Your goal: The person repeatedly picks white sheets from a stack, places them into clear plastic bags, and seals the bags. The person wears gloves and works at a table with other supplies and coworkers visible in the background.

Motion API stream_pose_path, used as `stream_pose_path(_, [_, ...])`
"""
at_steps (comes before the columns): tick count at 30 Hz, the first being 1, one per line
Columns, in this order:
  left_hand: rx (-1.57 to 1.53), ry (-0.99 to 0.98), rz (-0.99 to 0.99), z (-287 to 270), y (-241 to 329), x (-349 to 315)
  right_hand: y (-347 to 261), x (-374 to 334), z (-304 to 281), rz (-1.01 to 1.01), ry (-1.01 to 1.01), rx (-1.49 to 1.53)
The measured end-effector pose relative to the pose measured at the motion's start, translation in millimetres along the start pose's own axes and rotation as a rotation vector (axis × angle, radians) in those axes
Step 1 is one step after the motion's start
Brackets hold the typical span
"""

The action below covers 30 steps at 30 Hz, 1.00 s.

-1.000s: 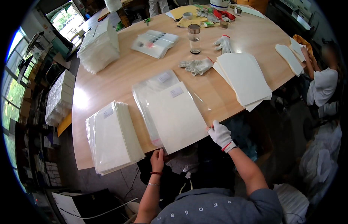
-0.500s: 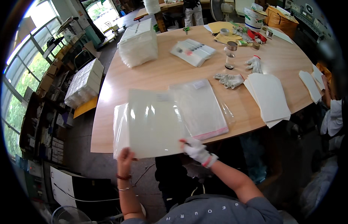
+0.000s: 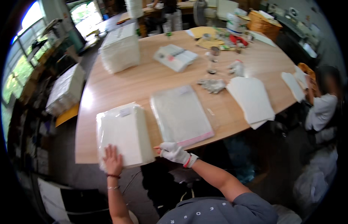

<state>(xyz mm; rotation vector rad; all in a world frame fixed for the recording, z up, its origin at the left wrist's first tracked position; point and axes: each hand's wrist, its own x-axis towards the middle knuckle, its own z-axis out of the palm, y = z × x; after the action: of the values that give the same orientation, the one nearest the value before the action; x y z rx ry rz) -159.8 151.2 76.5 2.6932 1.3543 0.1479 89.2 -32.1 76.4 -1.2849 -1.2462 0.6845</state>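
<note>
My bare left hand (image 3: 112, 160) lies flat with fingers spread on the near end of a stack of sheets in clear plastic sleeves (image 3: 123, 130). A small pale label shows near the top of that stack. My right hand (image 3: 174, 153), in a white knit glove with bare fingertips, is by the table's front edge, just right of the stack. Its fingers are curled in and I see nothing in them. Beyond it lies a pile of clear plastic bags (image 3: 181, 115) with a pink strip along the near edge.
White cards (image 3: 250, 100) are fanned out on the table (image 3: 88, 149) at the right, with gloves (image 3: 212, 86) beside them. A clear jar (image 3: 212, 61), a bundled pack (image 3: 175, 58) and a tall plastic-wrapped stack (image 3: 119, 52) stand or lie farther back. Someone in white (image 3: 321, 112) sits at the right.
The sleeved sheet that both hands held up is now down on the left stack. My left hand has flattened onto it; the right has let go. The whole view has shifted.
</note>
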Motion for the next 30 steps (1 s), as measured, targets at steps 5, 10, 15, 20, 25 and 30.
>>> stream_pose_path(5, [-0.009,0.051,-0.038,-0.3,-3.7,-10.0,2.2,-101.7,-176.6,0.126,0.511,-1.007])
stream_pose_path(10, [-0.048,0.457,0.090,-20.6,30.5,-12.8,-21.7,-166.1,-282.0,0.520,0.558,-1.499])
stream_pose_path(15, [-0.722,0.265,0.343,-32.1,125.5,-25.9,-4.4,-176.5,-301.4,0.535,0.682,-1.248])
stream_pose_path(20, [-0.704,0.018,0.613,25.4,241.7,6.6,9.9,-175.9,-313.7,0.374,1.331,0.159])
stream_pose_path(25, [-0.071,0.035,0.529,87.2,281.6,29.1,-20.2,-164.2,-364.1,0.529,1.495,0.470])
stream_pose_path(30, [0.003,0.024,0.600,86.8,269.5,46.9,-10.7,-182.1,-361.3,0.298,1.288,0.260])
